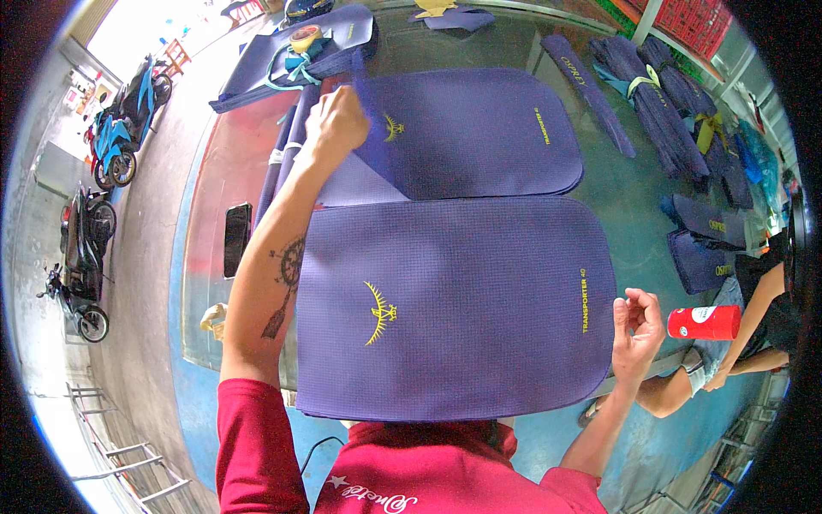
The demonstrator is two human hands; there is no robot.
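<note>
My left hand [338,122] is closed on the left edge of a purple fabric panel [479,128] in the far stack. That edge is raised and folded back, blurred by motion, and a paler surface shows beneath it. Nearer to me lies a second stack of purple panels [471,300], with rounded right corners, a yellow emblem and yellow lettering. Beside its right edge is my right hand [638,330], fingers loosely curled and apart, holding nothing that I can see. Just right of that hand is a red cylindrical container [704,323].
A dark phone [237,240] lies on the glass-topped table left of my forearm. More panels [257,64] with a tape roll [305,37] sit at the far left. Tied purple bundles [646,103] lie far right. Another person's arm [753,313] is at the right.
</note>
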